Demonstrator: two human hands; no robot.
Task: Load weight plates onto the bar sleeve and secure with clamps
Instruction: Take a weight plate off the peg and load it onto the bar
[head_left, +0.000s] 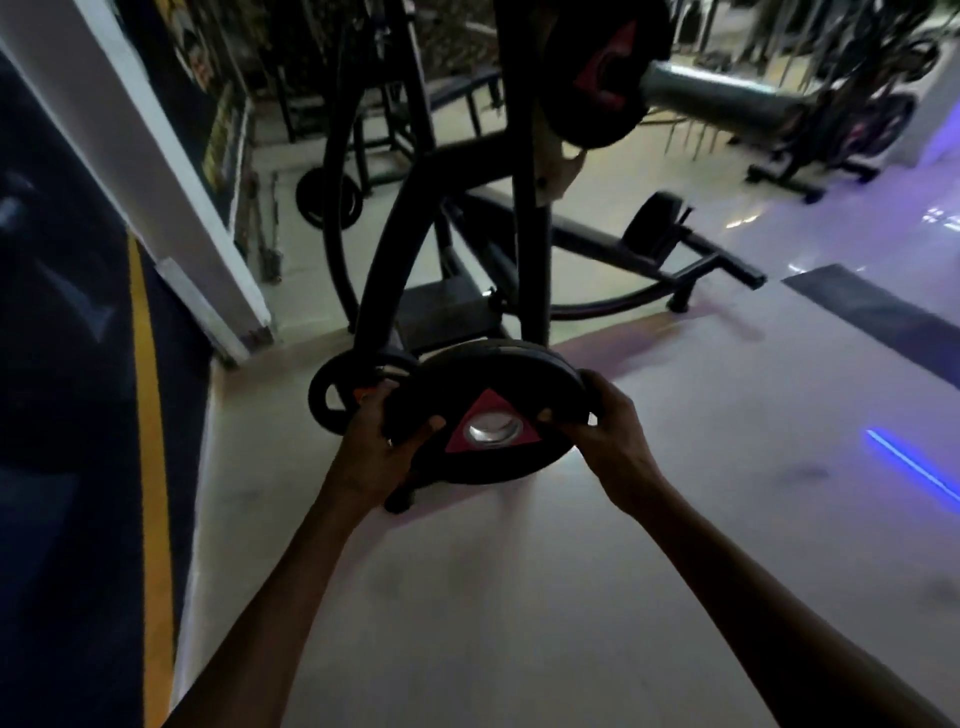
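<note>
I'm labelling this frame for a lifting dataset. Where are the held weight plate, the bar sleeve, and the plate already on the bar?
Held weight plate (488, 415): head view, on its red triangle.
Bar sleeve (722, 96): head view, on the bare grey tube.
Loaded plate (602, 73): head view, on its red-marked face.

Pale floor (519, 597); black rack (524, 234), dark mat (872, 312) on it.

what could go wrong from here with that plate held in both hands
The weight plate is held only at its edges by the left hand and right hand, low over the floor; a slipping grip could drop it toward the feet. The bar sleeve sits well above and already carries a plate, so the lift may knock the rack upright.
</note>
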